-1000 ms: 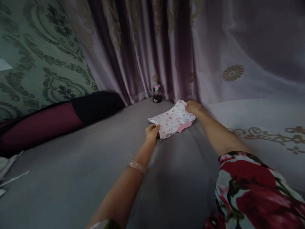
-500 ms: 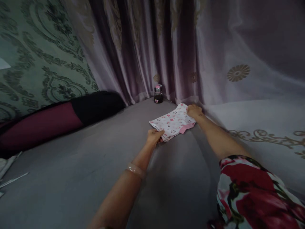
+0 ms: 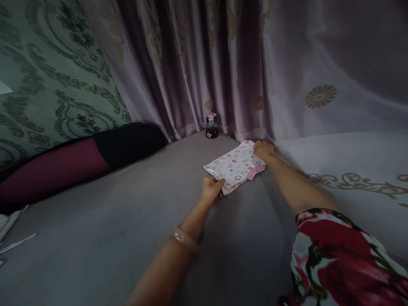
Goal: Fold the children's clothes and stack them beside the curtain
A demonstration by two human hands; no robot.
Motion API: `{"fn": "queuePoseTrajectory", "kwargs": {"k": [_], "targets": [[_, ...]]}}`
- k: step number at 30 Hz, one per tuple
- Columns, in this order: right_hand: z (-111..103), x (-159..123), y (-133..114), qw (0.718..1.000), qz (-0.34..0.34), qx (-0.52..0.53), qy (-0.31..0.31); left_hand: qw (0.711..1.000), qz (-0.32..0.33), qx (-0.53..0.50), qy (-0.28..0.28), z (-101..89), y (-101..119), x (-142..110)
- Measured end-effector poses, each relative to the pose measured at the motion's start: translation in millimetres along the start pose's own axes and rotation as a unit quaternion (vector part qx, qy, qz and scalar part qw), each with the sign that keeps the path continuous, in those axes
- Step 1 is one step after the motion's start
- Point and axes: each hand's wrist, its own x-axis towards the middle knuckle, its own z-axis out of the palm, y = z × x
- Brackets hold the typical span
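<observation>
A small white shirt [image 3: 232, 168], printed with pink hearts and dark flowers and trimmed with a pink band, lies folded on the grey sheet. My left hand [image 3: 212, 188] pinches its near left edge, thumb on top and the other fingers underneath. At the far right end, my right hand [image 3: 264, 149] is closed on the shirt's edge; its fingertips are partly hidden. The layers of cloth show apart slightly along the edge by my left hand.
Behind the shirt stands a small dark jar [image 3: 211, 126] with a silver and pink lid, close to the purple curtain [image 3: 219, 76]. A long maroon and black bolster [image 3: 79, 159] lies along the green patterned wall [image 3: 63, 76]. Thin white items [image 3: 19, 243] lie at the left edge.
The shirt has shifted a little to the right and nearer to me, with both hands moving along with it. Both hands keep their hold.
</observation>
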Motion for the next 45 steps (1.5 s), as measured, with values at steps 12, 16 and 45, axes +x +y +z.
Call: {"fn": "queuePoseTrajectory", "kwargs": {"k": [12,16,45], "targets": [[40.0,-24.8,-13.4,1.0,-0.023,0.003,-0.011,0.977,0.106,0.153,0.102,-49.0,-30.6,-18.2],[35.0,-26.1,-13.3,1.0,-0.023,0.006,-0.016,0.968,0.094,0.19,0.136,-92.9,-56.7,-36.7],[37.2,-121.3,-123.0,0.979,-0.192,-0.014,-0.067,0.815,-0.081,0.482,0.31,-279.0,-209.7,-167.3]]}}
